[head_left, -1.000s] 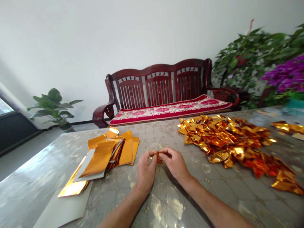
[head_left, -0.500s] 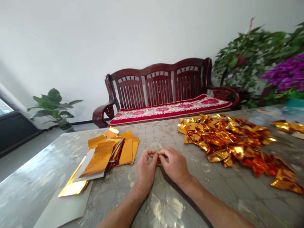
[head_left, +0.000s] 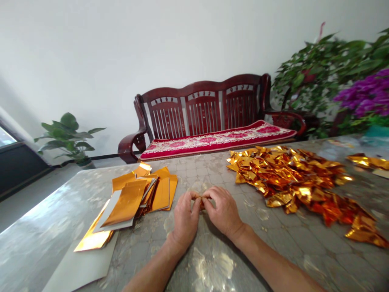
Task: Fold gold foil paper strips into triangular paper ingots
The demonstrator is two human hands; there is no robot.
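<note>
Working over the near middle of a patterned table [head_left: 214, 265], with both hands brought close together, fingertips nearly meeting

Pinching a small foil piece [head_left: 202, 206] between thumb and fingertips of the left hand [head_left: 184, 219]

Nipping the same piece from its other side with thumb and fingertips of the right hand [head_left: 224, 211], knuckles bent

Showing little of the foil, mostly covered by fingers; cannot tell its exact folded shape

To the left of the hands, well within sight, lying in a loose, overlapping stack: gold-faced sheets [head_left: 126, 205], some turned to show grey-white backs

Under the near end of that stack, laid flat: a larger pale sheet [head_left: 86, 263]

To the right, spread in a wide heap and trailing toward the near right: crumpled-looking gold foil pieces [head_left: 282, 172], with some orange-red glints

Farther right, near the table's far edge: clear plastic [head_left: 338, 148], seen blurred

Beyond the table, against a white wall [head_left: 182, 40]: a dark red wooden bench [head_left: 202, 109] with a red floral cushion [head_left: 209, 141]

Flanking the bench: a potted plant [head_left: 68, 136] on the left, a leafy plant [head_left: 328, 77] and purple flowers [head_left: 366, 95] on the right
</note>
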